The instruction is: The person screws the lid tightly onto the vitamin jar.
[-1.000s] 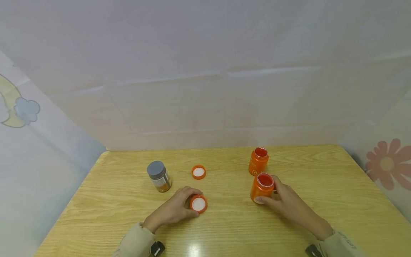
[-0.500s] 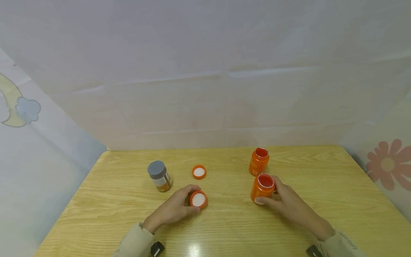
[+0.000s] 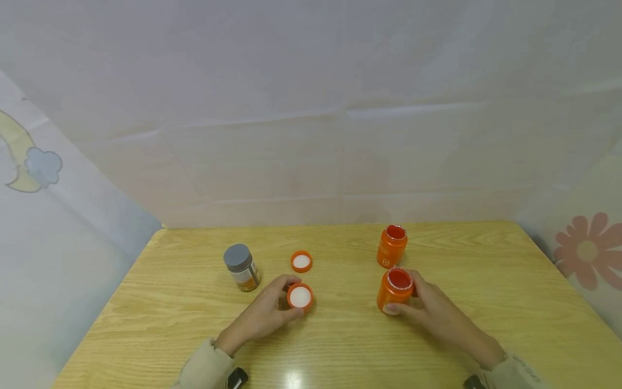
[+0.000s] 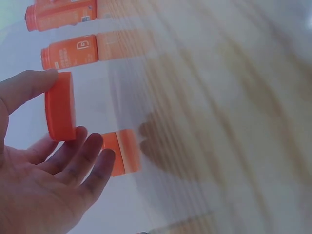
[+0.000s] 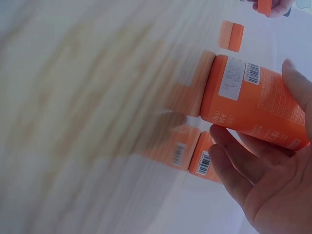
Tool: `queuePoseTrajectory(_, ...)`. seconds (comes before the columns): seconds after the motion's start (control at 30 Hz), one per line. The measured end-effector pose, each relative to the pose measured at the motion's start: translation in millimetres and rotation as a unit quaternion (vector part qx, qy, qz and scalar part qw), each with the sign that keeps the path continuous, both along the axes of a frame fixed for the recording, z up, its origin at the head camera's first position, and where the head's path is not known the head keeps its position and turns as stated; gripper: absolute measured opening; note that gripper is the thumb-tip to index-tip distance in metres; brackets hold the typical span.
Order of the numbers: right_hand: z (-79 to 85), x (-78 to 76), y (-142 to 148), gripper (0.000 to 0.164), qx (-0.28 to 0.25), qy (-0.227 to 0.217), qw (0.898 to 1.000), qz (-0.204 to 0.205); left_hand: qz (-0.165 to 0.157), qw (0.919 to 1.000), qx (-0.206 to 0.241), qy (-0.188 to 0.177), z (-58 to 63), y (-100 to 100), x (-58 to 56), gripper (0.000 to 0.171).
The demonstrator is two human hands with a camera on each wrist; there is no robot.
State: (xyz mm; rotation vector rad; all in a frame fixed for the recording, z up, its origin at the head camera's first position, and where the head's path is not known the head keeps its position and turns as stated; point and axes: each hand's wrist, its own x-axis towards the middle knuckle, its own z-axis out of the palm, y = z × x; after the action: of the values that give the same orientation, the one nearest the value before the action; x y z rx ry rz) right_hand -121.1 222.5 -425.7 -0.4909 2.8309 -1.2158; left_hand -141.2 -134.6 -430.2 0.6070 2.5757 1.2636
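Observation:
My left hand (image 3: 266,312) pinches an orange screw lid (image 3: 299,296) by its rim, thumb on one side and fingers on the other, its white liner facing up. In the left wrist view this lid (image 4: 59,107) hangs a little above the tabletop. My right hand (image 3: 430,309) grips an open orange jar (image 3: 391,296) around its side. Upright, the jar shows a red inside and ragged silvery seal bits on its mouth. Its printed label and barcode face the right wrist camera, where the jar (image 5: 251,97) has its base at the table.
A second orange lid (image 3: 301,261) lies liner up beyond my left hand. Behind the gripped jar stands another open orange jar (image 3: 391,247). A grey-capped bottle (image 3: 241,268) stands at left on the wooden table (image 3: 340,346). Pale cloth walls (image 3: 340,162) enclose the back and sides.
The left hand has raised the lid and shifted it slightly away from me. The right hand has moved the jar a little nearer to me and to the left.

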Motion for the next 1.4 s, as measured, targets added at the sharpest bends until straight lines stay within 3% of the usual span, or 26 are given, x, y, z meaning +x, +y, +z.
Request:
queuePoseTrajectory(0.33, -0.7, 2.5, -4.1, 0.06, 0.002, 0.012, 1.0, 0.007, 0.031, 0.9977, 0.024, 0.055, 1.3, 2.2, 3.3, 0.058)
queuePoseTrajectory(0.8, -0.4, 6.4, -9.2, 0.061, 0.006, 0.003, 1.0, 0.023, 0.037, 0.9931, 0.082, 0.075, 6.9, 5.8, 8.4, 0.059)
queuePoseTrajectory(1.13, -2.4, 8.0, -13.8, 0.061, 0.007, 0.005, 0.999, 0.033, 0.044, 0.991, 0.102, 0.074, 9.2, 10.3, 11.4, 0.058)
queuePoseTrajectory(1.4, -3.8, 8.1, -17.3, 0.059, -0.002, 0.009, 0.999, 0.046, 0.032, 0.9899, 0.111, 0.082, 10.3, 11.8, 11.1, 0.056)
